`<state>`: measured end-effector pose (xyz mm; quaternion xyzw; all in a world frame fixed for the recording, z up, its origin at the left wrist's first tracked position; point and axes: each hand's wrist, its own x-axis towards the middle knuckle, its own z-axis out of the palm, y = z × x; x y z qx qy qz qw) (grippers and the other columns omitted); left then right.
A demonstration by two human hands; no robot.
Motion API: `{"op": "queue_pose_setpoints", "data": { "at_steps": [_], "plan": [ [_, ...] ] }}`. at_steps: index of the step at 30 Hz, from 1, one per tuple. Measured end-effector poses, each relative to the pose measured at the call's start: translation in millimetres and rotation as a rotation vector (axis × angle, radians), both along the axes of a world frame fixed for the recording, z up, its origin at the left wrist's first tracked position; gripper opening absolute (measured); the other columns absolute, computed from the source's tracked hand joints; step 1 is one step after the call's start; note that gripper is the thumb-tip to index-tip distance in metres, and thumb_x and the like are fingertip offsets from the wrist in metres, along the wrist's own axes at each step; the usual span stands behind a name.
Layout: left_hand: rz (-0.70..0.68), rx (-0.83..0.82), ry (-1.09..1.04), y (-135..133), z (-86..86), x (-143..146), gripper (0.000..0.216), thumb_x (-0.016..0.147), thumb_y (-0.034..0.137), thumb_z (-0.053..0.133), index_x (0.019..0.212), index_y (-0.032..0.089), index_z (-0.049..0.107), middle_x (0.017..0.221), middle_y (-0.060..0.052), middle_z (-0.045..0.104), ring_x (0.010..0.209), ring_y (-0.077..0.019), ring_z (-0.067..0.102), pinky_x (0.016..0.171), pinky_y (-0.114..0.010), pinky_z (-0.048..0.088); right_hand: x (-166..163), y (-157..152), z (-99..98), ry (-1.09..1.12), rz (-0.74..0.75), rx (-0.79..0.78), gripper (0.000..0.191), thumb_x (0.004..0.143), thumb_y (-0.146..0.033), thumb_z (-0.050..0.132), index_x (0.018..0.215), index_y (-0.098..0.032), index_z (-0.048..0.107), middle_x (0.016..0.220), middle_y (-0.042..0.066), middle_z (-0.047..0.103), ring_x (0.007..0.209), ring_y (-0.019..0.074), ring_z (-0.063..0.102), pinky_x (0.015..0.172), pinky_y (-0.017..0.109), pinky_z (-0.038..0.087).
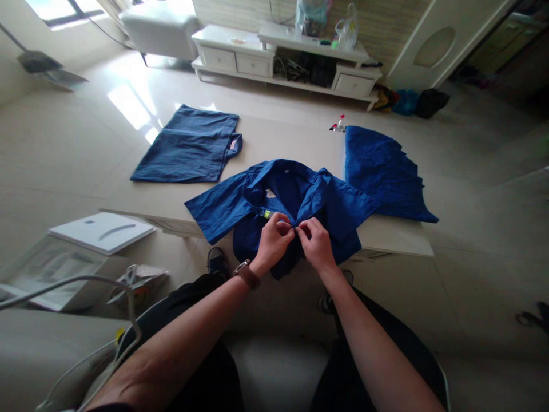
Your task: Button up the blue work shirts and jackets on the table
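Note:
A blue collared shirt [223, 203] lies spread over the low table's near edge, its sleeves out to both sides and its lower part hanging down. My left hand [275, 243] pinches the shirt's front edge below the collar. Close beside it, my right hand [315, 243] pinches the opposite front edge, the fingertips of both hands almost touching. Whether a button is between them is too small to tell. A small yellow-green tag [268, 214] shows inside the front, by my left fingers.
A folded blue garment [189, 146] lies on the table [291, 140] at left, another blue garment [381, 171] at right. Small red-capped bottles [341, 122] stand behind it. A white box [100, 232] is on the floor at left. A TV cabinet [240, 60] stands beyond.

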<state>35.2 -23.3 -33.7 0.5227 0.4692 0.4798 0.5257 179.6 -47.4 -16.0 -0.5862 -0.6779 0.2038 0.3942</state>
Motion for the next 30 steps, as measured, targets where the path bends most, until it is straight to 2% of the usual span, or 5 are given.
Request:
{"op": "queue_pose_setpoints", "data": {
  "at_steps": [5,9,17,23,30],
  "plan": [
    [-0.011,-0.05,-0.062,-1,2.3,0,0.024,0.076,0.02,0.072,0.092,0.02,0.054,0.072,0.002,0.069,0.064,-0.0108,0.062,0.059,-0.019,0.042,-1,0,-3.8,0.018,-0.02,0.012,0.013,0.095,-0.021,0.049,0.082,-0.024,0.05,0.087,0.003,0.056,0.081,0.0201,0.056,0.076,0.034,0.043],
    [-0.012,-0.024,-0.041,-3,4.2,2,0.021,0.079,0.023,0.071,0.091,0.02,0.054,0.071,0.003,0.068,0.064,-0.0103,0.062,0.061,-0.02,0.043,-2,4,-11.0,0.159,-0.106,-0.024,0.013,0.092,-0.029,0.051,0.081,-0.025,0.05,0.084,0.002,0.054,0.08,0.0202,0.054,0.077,0.034,0.044],
    [-0.028,0.032,0.024,-4,4.5,4,0.021,0.078,0.015,0.07,0.092,0.02,0.056,0.078,0.001,0.069,0.071,-0.0116,0.066,0.068,-0.021,0.048,-3,13,-30.2,0.659,-0.22,-0.381,0.029,0.077,-0.051,0.063,0.077,-0.024,0.054,0.067,-0.002,0.054,0.064,0.0164,0.049,0.062,0.03,0.042],
    [-0.03,0.003,-0.024,-2,1.4,3,0.029,0.075,0.022,0.078,0.092,0.021,0.054,0.074,0.004,0.064,0.068,-0.0109,0.063,0.064,-0.021,0.047,-3,12,-22.8,0.632,-0.188,-0.348,0.035,0.074,-0.056,0.069,0.072,-0.024,0.055,0.067,-0.002,0.056,0.067,0.0162,0.048,0.065,0.03,0.041],
    [-0.078,0.093,0.123,1,9.2,0,0.03,0.072,0.005,0.067,0.094,0.022,0.056,0.075,0.006,0.064,0.063,-0.0083,0.057,0.059,-0.019,0.041,-4,11,-20.5,0.749,-0.206,-0.481,0.039,0.067,-0.058,0.076,0.071,-0.023,0.059,0.063,-0.003,0.054,0.061,0.0146,0.044,0.059,0.03,0.038]
  ]
}}
